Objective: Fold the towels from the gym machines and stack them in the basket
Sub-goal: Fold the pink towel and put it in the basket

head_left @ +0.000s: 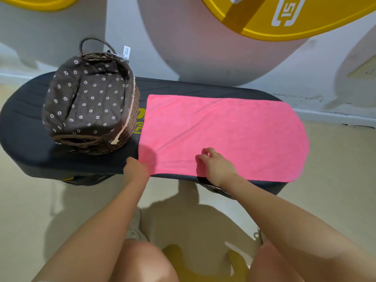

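"ISI" logo on yellow panel [289, 17]

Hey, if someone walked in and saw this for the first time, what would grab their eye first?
The bright pink towel spread flat across the right half of the dark bench, with the left hand pinching its near-left corner and the right hand on its near edge. Next, the brown flower-print basket at its left.

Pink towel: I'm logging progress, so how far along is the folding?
Early. The pink towel lies spread flat on the black bench, not yet folded. The left hand pinches its near-left corner; the right hand rests on its near edge. Folding and stacking in the basket remain.
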Available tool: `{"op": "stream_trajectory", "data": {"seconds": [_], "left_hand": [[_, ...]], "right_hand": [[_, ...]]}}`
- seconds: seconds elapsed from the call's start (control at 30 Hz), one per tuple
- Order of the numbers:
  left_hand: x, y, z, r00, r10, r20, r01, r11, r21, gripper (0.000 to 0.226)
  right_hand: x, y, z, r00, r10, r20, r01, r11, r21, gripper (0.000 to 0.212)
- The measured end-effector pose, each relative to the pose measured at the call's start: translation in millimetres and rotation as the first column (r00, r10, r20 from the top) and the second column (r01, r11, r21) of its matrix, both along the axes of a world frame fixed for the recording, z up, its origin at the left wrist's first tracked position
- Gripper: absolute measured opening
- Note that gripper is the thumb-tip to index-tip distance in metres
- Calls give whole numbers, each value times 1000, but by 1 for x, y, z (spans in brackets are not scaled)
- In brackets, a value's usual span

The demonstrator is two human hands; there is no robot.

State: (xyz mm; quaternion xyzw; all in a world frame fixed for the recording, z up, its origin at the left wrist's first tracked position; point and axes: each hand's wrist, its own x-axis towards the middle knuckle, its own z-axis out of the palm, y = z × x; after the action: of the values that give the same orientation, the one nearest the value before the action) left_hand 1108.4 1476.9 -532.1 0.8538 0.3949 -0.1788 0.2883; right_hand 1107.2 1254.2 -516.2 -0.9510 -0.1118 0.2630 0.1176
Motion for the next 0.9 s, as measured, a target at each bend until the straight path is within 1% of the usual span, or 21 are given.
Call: {"op": "stream_trajectory", "data": {"seconds": [0.07, 0.17, 0.27, 0.33, 0.37, 0.47, 0.53, 0.6, 0.7, 0.77, 0.83, 0.9], "left_hand": [[-9, 6, 6, 999, -15, 46, 16, 1000, -16, 28], [-11, -5, 20, 975, -79, 208, 92, 994, -55, 24], [-1, -35, 37, 903, -253, 347, 274, 962, -14, 34], [5, -61, 45, 824, -356, 442, 406, 914, -20, 36], [8, -75, 48, 788, -381, 484, 453, 891, -37, 35], [18, -118, 53, 726, -438, 529, 555, 828, -75, 28], [22, -149, 54, 690, -505, 518, 625, 777, -75, 22], [25, -180, 54, 640, -561, 525, 690, 721, -71, 16], [25, -228, 50, 551, -642, 533, 774, 632, -40, 9], [25, -258, 45, 496, -696, 520, 820, 572, -16, 9], [25, -283, 39, 447, -735, 511, 853, 522, 5, 10], [25, -302, 30, 435, -741, 511, 862, 506, 1, 10]], "right_hand": [[-2, 2, 0, 1000, -7, 9, 7, 1000, 11, 40], [-3, 0, 2, 999, -7, 43, 5, 999, 33, 39], [-1, -15, 4, 995, -55, 79, 50, 997, 61, 43], [1, -34, 7, 985, -144, 97, 131, 983, 127, 45], [1, -46, 9, 973, -203, 107, 183, 968, 171, 47], [-3, -90, 12, 898, -407, 169, 348, 890, 294, 49], [-9, -123, 12, 807, -571, 148, 489, 788, 374, 49], [-13, -155, 8, 693, -717, 69, 624, 645, 441, 48], [-19, -200, -5, 500, -865, -54, 774, 418, 476, 48], [-25, -224, -17, 374, -914, -155, 834, 258, 488, 50], [-31, -239, -27, 251, -921, -298, 873, 82, 482, 53], [-32, -250, -38, 131, -887, -443, 897, -84, 433, 54]]}}
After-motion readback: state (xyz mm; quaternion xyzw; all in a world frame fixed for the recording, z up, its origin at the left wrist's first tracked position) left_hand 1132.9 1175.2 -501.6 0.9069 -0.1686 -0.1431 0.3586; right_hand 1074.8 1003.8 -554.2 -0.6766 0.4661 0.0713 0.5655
